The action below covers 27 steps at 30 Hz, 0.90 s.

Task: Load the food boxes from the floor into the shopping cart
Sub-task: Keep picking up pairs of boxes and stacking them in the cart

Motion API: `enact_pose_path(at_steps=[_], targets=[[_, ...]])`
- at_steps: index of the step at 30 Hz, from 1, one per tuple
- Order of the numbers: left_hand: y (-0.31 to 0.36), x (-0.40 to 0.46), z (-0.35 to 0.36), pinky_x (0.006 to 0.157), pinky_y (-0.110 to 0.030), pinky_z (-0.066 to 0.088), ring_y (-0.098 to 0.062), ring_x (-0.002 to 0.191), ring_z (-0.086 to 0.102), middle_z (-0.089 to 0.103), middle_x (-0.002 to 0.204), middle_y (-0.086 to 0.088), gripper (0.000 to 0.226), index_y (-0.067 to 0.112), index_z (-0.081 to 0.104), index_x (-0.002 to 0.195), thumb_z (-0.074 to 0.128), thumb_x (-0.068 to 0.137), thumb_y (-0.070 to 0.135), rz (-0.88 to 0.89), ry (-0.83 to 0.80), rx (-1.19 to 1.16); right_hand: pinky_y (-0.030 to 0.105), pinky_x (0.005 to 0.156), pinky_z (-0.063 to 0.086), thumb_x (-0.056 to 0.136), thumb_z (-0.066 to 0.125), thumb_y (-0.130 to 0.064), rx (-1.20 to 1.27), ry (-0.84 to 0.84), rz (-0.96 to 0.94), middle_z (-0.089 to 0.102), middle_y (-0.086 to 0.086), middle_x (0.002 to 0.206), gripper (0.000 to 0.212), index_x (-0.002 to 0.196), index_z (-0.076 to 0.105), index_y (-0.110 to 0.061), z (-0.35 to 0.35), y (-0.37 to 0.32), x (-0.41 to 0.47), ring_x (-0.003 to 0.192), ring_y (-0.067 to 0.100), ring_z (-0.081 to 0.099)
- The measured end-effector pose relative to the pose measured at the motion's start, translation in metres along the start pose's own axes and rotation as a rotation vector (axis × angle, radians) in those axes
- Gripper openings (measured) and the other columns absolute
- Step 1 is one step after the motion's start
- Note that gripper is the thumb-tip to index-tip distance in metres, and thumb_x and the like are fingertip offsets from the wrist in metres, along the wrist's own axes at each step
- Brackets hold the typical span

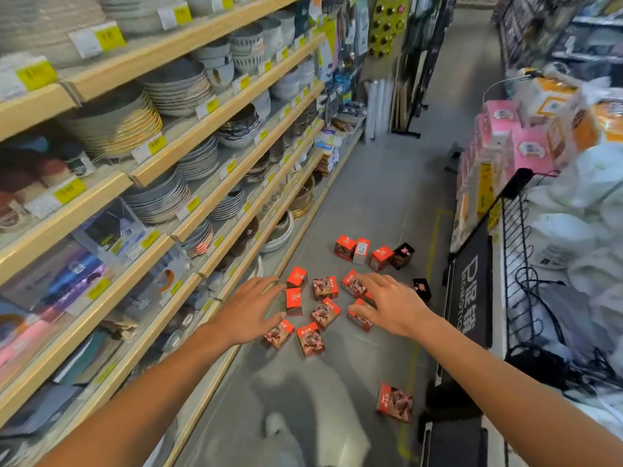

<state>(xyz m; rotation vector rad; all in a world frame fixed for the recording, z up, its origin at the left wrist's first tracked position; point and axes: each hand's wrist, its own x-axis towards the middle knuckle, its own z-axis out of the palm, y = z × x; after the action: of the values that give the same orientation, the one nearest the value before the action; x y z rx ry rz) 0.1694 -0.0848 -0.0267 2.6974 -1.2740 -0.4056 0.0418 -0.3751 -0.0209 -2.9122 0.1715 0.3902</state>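
Observation:
Several small red food boxes (325, 287) lie scattered on the grey aisle floor, with two black ones (402, 255) among them. One more red box (394, 402) lies apart, nearer to me on the right. My left hand (251, 310) stretches out above the left side of the cluster, fingers straight and spread, holding nothing. My right hand (391, 305) hovers over the right side of the cluster, fingers spread and slightly bent, also holding nothing. A black wire basket (515, 264) at the right may be the cart; I cannot tell for sure.
Wooden shelves (202, 126) stacked with plates and bowls run along the left of the aisle. On the right stand pink and orange packages (526, 143) and white bags (580, 230). My shoe (276, 424) shows at the bottom. The aisle floor continues ahead.

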Motion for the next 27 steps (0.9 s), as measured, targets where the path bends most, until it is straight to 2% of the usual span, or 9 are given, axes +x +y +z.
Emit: enact_pose_path(at_steps=[3,6,7,10,13,15,19,24,27], targets=[[-0.029,0.036,0.003,0.121,-0.038,0.023,-0.022,0.147,0.029,0.032,0.160,-0.001,0.066,0.021,0.038,0.153,0.044,0.097,0.056,-0.039,-0.026,-0.049,0.044,0.113,0.037,0.091,0.034,-0.074,0.012,-0.029,-0.027,0.035,-0.003,0.160,0.080,0.158,0.026,-0.030,0.001,0.003,0.051,0.148,0.022,0.031],[-0.060,0.081,0.013,0.109,-0.039,0.044,-0.032,0.127,0.057,0.058,0.140,-0.010,0.069,0.012,0.060,0.136,0.043,0.088,0.059,0.003,0.044,-0.110,0.044,0.112,0.037,0.092,0.033,-0.077,0.009,-0.051,-0.023,0.035,-0.005,0.160,0.080,0.157,0.026,-0.031,0.004,0.009,0.103,0.148,0.021,0.031],[-0.072,0.099,0.015,0.107,-0.040,0.045,-0.034,0.126,0.058,0.059,0.139,-0.012,0.076,0.010,0.061,0.136,0.040,0.084,0.062,-0.006,0.021,-0.138,0.044,0.113,0.037,0.089,0.027,-0.081,0.015,-0.061,-0.009,0.034,-0.005,0.161,0.084,0.158,0.026,-0.032,0.005,0.010,0.121,0.148,0.021,0.031],[-0.106,0.152,0.030,0.118,-0.041,0.028,-0.032,0.144,0.038,0.041,0.157,-0.010,0.093,0.015,0.044,0.150,0.026,0.078,0.070,-0.062,-0.067,-0.190,0.044,0.114,0.035,0.065,-0.009,-0.098,0.049,-0.075,0.031,0.032,-0.002,0.163,0.119,0.159,0.024,-0.032,0.011,0.017,0.174,0.149,0.022,0.030],[-0.138,0.198,0.050,0.119,-0.038,0.023,-0.029,0.146,0.033,0.034,0.161,-0.007,0.092,0.016,0.041,0.152,0.023,0.079,0.069,-0.096,-0.089,-0.215,0.045,0.114,0.035,0.057,-0.021,-0.097,0.050,-0.116,0.045,0.031,-0.003,0.163,0.129,0.160,0.022,-0.030,0.019,0.028,0.224,0.149,0.023,0.030],[-0.158,0.225,0.065,0.114,-0.039,0.031,-0.032,0.138,0.042,0.044,0.153,-0.008,0.092,0.014,0.047,0.147,0.022,0.077,0.067,-0.111,-0.110,-0.207,0.047,0.114,0.036,0.065,-0.012,-0.095,0.044,-0.154,0.051,0.031,-0.002,0.163,0.121,0.159,0.024,-0.028,0.029,0.038,0.255,0.148,0.024,0.030],[-0.182,0.271,0.116,0.099,-0.044,0.046,-0.037,0.118,0.057,0.060,0.130,-0.013,0.075,0.009,0.058,0.135,0.033,0.082,0.055,-0.163,-0.148,-0.265,0.046,0.114,0.038,0.095,0.034,-0.068,0.037,-0.261,0.039,0.030,-0.001,0.163,0.076,0.158,0.025,-0.028,0.066,0.064,0.309,0.149,0.025,0.028],[-0.211,0.331,0.221,0.090,-0.044,0.050,-0.036,0.106,0.063,0.065,0.113,-0.012,0.061,0.010,0.063,0.123,0.040,0.078,0.045,-0.261,-0.207,-0.286,0.043,0.117,0.030,0.094,0.032,-0.066,0.029,-0.336,-0.030,0.031,-0.002,0.162,0.075,0.159,0.023,-0.029,0.143,0.104,0.391,0.151,0.024,0.025],[-0.226,0.367,0.298,0.085,-0.044,0.057,-0.038,0.097,0.068,0.069,0.108,-0.017,0.062,0.012,0.053,0.128,0.045,0.076,0.045,-0.342,-0.179,-0.293,0.044,0.117,0.033,0.090,0.026,-0.067,-0.002,-0.400,-0.108,0.036,-0.001,0.159,0.079,0.156,0.032,-0.025,0.209,0.129,0.447,0.149,0.025,0.030]])
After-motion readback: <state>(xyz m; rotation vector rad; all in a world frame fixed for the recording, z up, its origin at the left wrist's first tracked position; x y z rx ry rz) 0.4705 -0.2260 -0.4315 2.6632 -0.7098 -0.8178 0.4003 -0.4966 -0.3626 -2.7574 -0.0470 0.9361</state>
